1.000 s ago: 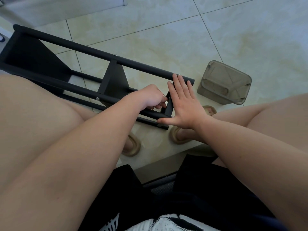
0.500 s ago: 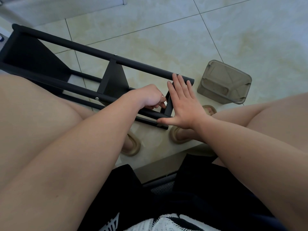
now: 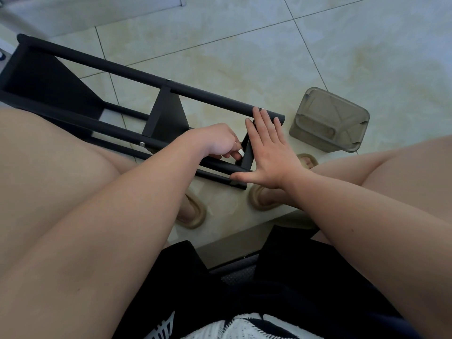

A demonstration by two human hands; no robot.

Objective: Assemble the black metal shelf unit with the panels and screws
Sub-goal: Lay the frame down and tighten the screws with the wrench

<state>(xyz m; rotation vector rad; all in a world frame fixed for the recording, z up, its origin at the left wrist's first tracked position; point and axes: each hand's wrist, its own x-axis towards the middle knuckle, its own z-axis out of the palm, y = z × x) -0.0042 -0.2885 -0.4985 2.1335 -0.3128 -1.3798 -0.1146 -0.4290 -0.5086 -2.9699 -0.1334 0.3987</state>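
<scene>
The black metal shelf unit (image 3: 122,72) lies on its side on the tiled floor between my knees. Its poles run from far left to the middle of the view. A middle panel (image 3: 168,113) sits between the poles, fixed with visible screw heads. My right hand (image 3: 269,152) is flat and presses on the outer face of the end panel (image 3: 247,155), fingertips on the top pole. My left hand (image 3: 217,140) is curled on the inner side of that panel. Its fingertips pinch a small pale piece, seemingly a screw, mostly hidden.
A translucent grey plastic container (image 3: 327,118) stands on the floor right of the shelf's end. My feet in beige sandals (image 3: 193,211) rest just below the shelf. My thighs fill both sides of the view, and a wall base runs along the top left.
Almost nothing has changed. My left fingers shift slightly at the end panel, while my right hand stays pressed flat in the same place.
</scene>
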